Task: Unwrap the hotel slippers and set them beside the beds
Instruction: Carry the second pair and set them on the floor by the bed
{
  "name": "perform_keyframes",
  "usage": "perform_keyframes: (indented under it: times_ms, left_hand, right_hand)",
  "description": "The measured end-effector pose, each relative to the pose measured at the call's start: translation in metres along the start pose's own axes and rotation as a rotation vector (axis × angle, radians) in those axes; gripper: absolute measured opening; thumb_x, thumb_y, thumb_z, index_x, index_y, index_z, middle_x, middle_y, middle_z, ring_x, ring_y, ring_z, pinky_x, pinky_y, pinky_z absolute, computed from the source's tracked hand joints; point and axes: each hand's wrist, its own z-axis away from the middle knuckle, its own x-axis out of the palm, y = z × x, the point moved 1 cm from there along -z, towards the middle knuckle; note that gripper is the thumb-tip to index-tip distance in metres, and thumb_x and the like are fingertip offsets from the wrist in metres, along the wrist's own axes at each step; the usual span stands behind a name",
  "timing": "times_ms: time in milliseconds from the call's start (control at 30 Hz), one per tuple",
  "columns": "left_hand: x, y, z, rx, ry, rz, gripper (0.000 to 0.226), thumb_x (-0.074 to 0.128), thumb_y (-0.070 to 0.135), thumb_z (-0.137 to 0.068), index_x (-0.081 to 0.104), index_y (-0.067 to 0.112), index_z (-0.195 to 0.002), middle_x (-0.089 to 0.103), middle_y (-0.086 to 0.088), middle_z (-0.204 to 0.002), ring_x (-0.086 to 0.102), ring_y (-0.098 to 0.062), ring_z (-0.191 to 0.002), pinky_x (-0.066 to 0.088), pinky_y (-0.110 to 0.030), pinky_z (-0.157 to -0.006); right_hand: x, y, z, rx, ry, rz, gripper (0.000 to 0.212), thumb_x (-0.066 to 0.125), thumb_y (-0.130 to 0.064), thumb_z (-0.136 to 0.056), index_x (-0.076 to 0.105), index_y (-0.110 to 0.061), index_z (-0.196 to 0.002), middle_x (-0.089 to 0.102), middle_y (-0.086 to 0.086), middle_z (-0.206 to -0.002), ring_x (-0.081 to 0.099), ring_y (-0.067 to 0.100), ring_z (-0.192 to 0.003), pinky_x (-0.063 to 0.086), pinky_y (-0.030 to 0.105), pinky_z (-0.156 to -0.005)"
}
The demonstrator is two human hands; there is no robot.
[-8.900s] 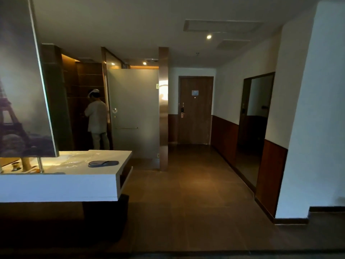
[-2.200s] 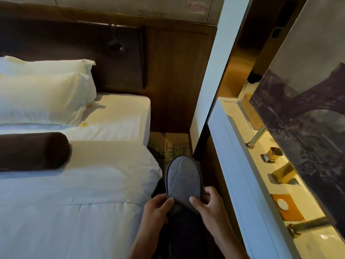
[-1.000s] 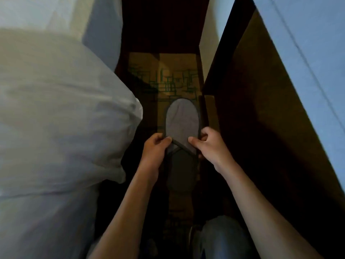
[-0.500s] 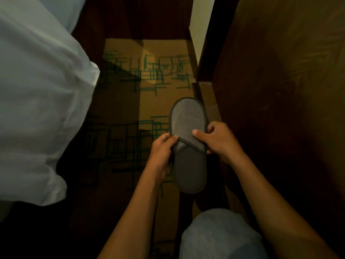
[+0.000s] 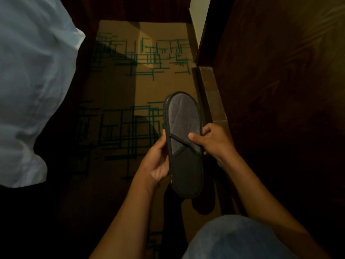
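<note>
Because you are crouched in the narrow strip of carpet between the bed and the wooden panel, you hold the slipper low over the carpet's right edge, likely to set it down there. Your left hand cups its left rim while your right hand pinches the upper's edge. Its long axis runs away from you, toe pointing toward the carpet's far edge.

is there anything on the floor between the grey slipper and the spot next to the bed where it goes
Nothing visible. The grey fabric slipper, held by both hands, hangs over bare tan patterned carpet beside the white bedding. Dark shadow hides the floor near the bed.
</note>
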Motion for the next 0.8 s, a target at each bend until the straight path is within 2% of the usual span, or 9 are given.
perform_keyframes:
  times_ms: [67, 200, 300, 367, 433, 533, 600, 667, 800]
  left_hand:
    - [-0.004, 0.001, 0.0, -0.012, -0.049, -0.008, 0.065, 0.05, 0.047, -0.09, 0.053, 0.004, -0.139, 0.056, -0.023, -0.141, 0.059, -0.035, -0.123, 0.047, -0.049, -0.105]
    - [-0.012, -0.002, -0.004, -0.061, -0.051, -0.088, 0.069, 0.053, 0.051, -0.085, 0.059, 0.004, -0.135, 0.065, -0.022, -0.13, 0.067, -0.034, -0.112, 0.057, -0.047, -0.094]
    - [-0.021, -0.001, -0.012, -0.043, 0.029, -0.154, 0.067, 0.054, 0.044, -0.087, 0.052, 0.001, -0.138, 0.064, -0.021, -0.129, 0.066, -0.032, -0.108, 0.055, -0.047, -0.095]
    - [-0.029, 0.0, -0.023, 0.014, 0.1, -0.233, 0.038, 0.052, 0.02, -0.096, 0.056, -0.001, -0.127, 0.065, -0.024, -0.116, 0.068, -0.03, -0.094, 0.056, -0.046, -0.09]
    - [-0.038, 0.005, -0.035, 0.114, 0.261, -0.319, 0.012, 0.052, -0.001, -0.095, 0.061, 0.002, -0.102, 0.066, -0.02, -0.096, 0.065, -0.024, -0.074, 0.058, -0.038, -0.075]
    - [-0.049, 0.022, -0.046, 0.211, 0.4, -0.302, 0.025, 0.05, -0.01, -0.094, 0.058, 0.013, -0.092, 0.073, -0.007, -0.065, 0.068, -0.015, -0.056, 0.059, -0.028, -0.058]
    - [-0.054, 0.035, -0.052, 0.223, 0.448, -0.371, 0.028, 0.051, -0.012, -0.094, 0.059, 0.015, -0.094, 0.073, -0.007, -0.067, 0.069, -0.014, -0.054, 0.06, -0.023, -0.052]
    - [-0.06, 0.047, -0.057, 0.232, 0.506, -0.525, 0.027, 0.054, -0.011, -0.093, 0.061, 0.015, -0.092, 0.067, -0.008, -0.079, 0.066, -0.016, -0.063, 0.058, -0.02, -0.053]
    - [-0.068, 0.064, -0.067, 0.3, 0.658, -0.918, 0.025, 0.064, -0.009, -0.087, 0.065, -0.001, -0.111, 0.064, -0.004, -0.082, 0.06, -0.013, -0.072, 0.051, -0.013, -0.057]
  right_hand:
    - [0.002, 0.007, 0.004, 0.062, -0.059, -0.07, 0.038, 0.078, -0.027, -0.083, 0.043, -0.017, -0.07, 0.054, 0.007, -0.069, 0.052, 0.018, -0.057, 0.043, 0.03, -0.047]
    - [0.007, 0.016, 0.008, 0.134, -0.14, -0.27, 0.026, 0.074, -0.021, -0.086, 0.053, -0.01, -0.075, 0.063, 0.009, -0.078, 0.059, 0.024, -0.065, 0.043, 0.032, -0.051]
    - [0.014, 0.029, 0.007, 0.147, -0.179, -0.487, 0.008, 0.071, -0.012, -0.088, 0.065, -0.015, -0.084, 0.074, -0.001, -0.074, 0.069, 0.011, -0.058, 0.044, 0.022, -0.044]
    - [0.019, 0.039, 0.005, 0.143, -0.178, -0.609, 0.008, 0.067, -0.007, -0.09, 0.064, -0.015, -0.09, 0.077, -0.002, -0.072, 0.071, 0.008, -0.058, 0.045, 0.018, -0.039]
    - [0.022, 0.052, 0.002, 0.112, -0.144, -0.688, 0.011, 0.065, -0.004, -0.091, 0.063, -0.015, -0.091, 0.078, -0.004, -0.072, 0.07, 0.007, -0.057, 0.044, 0.016, -0.037]
    - [0.024, 0.078, 0.001, 0.131, -0.092, -0.74, 0.013, 0.066, -0.008, -0.091, 0.067, -0.02, -0.096, 0.08, 0.001, -0.089, 0.074, 0.011, -0.068, 0.048, 0.019, -0.042]
    - [0.024, 0.096, 0.002, 0.176, -0.085, -0.789, 0.016, 0.065, -0.01, -0.092, 0.07, -0.023, -0.099, 0.079, 0.005, -0.101, 0.075, 0.017, -0.081, 0.051, 0.023, -0.048]
    - [0.027, 0.112, 0.005, 0.234, -0.069, -0.842, 0.019, 0.065, -0.01, -0.092, 0.071, -0.023, -0.104, 0.077, 0.006, -0.109, 0.075, 0.02, -0.088, 0.054, 0.027, -0.054]
    - [0.046, 0.135, 0.023, 0.372, 0.022, -0.927, 0.022, 0.065, -0.006, -0.091, 0.065, -0.016, -0.11, 0.07, 0.014, -0.115, 0.073, 0.022, -0.085, 0.056, 0.029, -0.055]
